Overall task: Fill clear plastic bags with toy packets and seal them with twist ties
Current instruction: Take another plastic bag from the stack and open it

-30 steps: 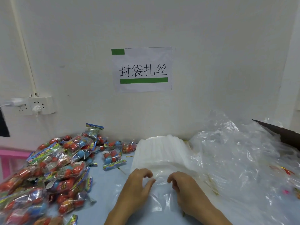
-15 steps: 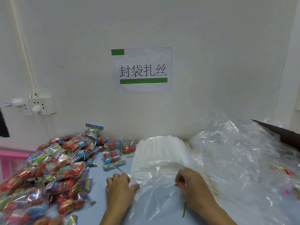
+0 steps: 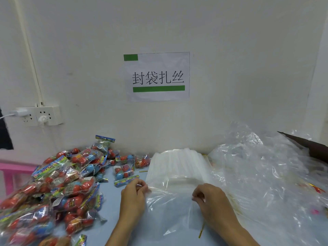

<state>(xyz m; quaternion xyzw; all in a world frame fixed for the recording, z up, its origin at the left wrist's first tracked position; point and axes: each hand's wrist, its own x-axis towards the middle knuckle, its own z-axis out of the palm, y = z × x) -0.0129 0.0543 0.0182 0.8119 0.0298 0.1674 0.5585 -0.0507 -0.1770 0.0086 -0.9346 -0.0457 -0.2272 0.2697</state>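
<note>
- The thin clear plastic bag [image 3: 170, 206] lies flat on the pale blue desk [image 3: 110, 197], its mouth edge running left to right between the two hands, with the stack of folded clear bags [image 3: 177, 164] just beyond it on the far side.
- The left hand [image 3: 134, 196] pinches the bag's left corner between curled fingers; the right hand [image 3: 211, 201] pinches the mouth edge on the right. Each grip is pressed together on film, and neither hand holds anything else.
- The heap of red-and-blue toy packets in clear wrappers [image 3: 53, 189] lies to the left, so the left hand is much the nearer one for picking them up; the right hand would have to cross the bag.
- One loose toy packet [image 3: 124, 173] sits just beyond the left hand, the closest to fetch.
- A thin gold twist tie [image 3: 201, 230] lies near the right wrist, partly under the bag, on the right hand's side.
- The bag looks empty, so filling has not yet begun, as I judge it.
</note>
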